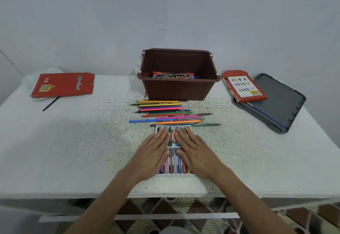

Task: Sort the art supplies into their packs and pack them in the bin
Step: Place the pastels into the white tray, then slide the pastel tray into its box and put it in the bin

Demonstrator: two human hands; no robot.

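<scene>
I count two hands, both released and laid flat: my view has the left hand (154, 152) and the right hand (197, 151) side by side, fingers straight, pressing down on the wax crayons (170, 136) in one white plastic two-row tray (173, 148). The tray sits at 6 o'clock on the table, close to the near edge. The hands cover too many crayons for a count.

Just past the tray toward 12 lies one loose row of coloured pencils (168, 113), well over a dozen. They overlap, so I cannot fix the number. The last green one touches the tray's far rim.

At 12 o'clock stands one dark brown plastic bin (178, 88), right behind the pencils, with one red-and-black printed pack (173, 75) lying inside.

At 10 o'clock lies one flat red cardboard pencil pack (64, 84), a single black pencil (51, 103) poking out from beneath it. At 2 o'clock one red cardboard box with a colour chart (244, 86) rests on one dark grey plastic lid (281, 103), whose corner nears the right edge.

Open room lies at 8 and 4 o'clock, either side of the tray.

The white speckled table (73, 141) stands against a plain pale wall (165, 13). Patterned brown-and-cream floor tiles (165, 208) show beneath it.
</scene>
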